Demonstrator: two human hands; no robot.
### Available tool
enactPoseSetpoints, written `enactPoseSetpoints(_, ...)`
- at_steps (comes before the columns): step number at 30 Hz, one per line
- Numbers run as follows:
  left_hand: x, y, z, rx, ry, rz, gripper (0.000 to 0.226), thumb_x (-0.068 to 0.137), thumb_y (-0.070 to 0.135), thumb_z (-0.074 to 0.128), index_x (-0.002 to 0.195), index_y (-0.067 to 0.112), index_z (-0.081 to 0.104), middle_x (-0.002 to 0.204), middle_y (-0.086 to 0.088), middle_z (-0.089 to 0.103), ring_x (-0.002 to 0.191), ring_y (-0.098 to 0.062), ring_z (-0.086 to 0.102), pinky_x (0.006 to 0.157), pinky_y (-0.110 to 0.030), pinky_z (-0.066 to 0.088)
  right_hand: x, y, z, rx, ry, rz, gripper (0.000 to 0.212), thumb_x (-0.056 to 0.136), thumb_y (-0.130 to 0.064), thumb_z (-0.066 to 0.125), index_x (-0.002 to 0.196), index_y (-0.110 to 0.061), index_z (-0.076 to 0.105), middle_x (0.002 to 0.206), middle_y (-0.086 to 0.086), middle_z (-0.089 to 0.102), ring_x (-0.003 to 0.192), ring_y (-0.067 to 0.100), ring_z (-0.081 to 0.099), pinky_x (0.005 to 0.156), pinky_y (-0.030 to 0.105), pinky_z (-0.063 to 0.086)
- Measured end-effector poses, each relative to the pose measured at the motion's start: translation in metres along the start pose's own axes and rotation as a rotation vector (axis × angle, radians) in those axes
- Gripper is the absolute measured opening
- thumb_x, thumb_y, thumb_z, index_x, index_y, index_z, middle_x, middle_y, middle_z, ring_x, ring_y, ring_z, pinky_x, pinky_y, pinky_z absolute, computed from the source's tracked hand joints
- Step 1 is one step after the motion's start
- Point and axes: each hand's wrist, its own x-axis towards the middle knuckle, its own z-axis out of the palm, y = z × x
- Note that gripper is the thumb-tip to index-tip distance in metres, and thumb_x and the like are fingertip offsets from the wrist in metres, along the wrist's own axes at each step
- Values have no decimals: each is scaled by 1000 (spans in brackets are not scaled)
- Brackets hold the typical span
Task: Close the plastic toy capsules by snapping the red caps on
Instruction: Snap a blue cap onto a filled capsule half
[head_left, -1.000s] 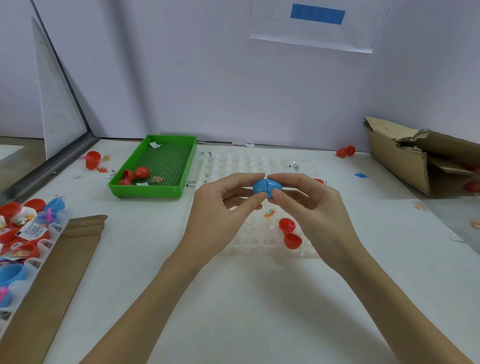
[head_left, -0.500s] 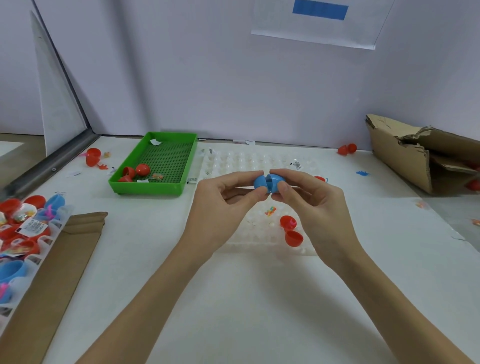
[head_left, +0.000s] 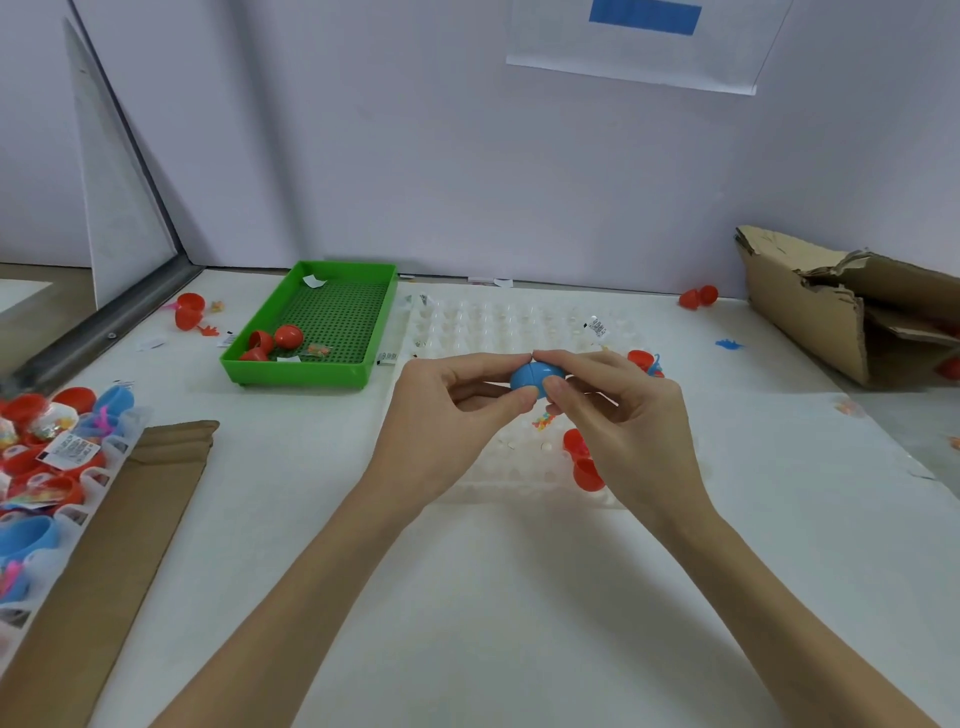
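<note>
Left hand (head_left: 447, 421), right hand (head_left: 618, 415), both pinching blue capsule (head_left: 535, 375)

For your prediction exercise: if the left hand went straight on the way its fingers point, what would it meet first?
Probably the right hand: the left hand points across the blue capsule both pinch, fingertips nearly touching.

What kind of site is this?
Probably a small manual toy-packing bench: a clear dimpled capsule tray, a green bin holding red capsule halves, torn cardboard boxes, and both hands pinching a blue capsule.
</note>
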Motion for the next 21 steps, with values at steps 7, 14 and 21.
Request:
enactPoseSetpoints(7,0,-4,3,57,35,46,33,85,3,83,115,15,80,98,5,81,89,-10,78,83,-19,59,0,0,-1,-86,-13,-43,29,94,-2,69,119,-16,74,107,-1,70,97,13,68,84,16,54)
enactPoseSetpoints(14,-4,-6,10,379,144,403,29,83,6,86,112,7,79,102,0,75,82,-7,75,82,-24,61,-2,-2,2,250,24,284,25,98,-21,65,122,-26,70,104,-21,76,103,4,72,86,9,52)
enactPoseSetpoints(21,-6,-7,10,454,174,477,26,81,0,84,106,6,77,97,-1,73,80,-8,72,79,-28,59,-6,-11,9,389,-30,336,28,88,-21,78,116,-24,74,102,-6,79,101,6,73,76,6,51)
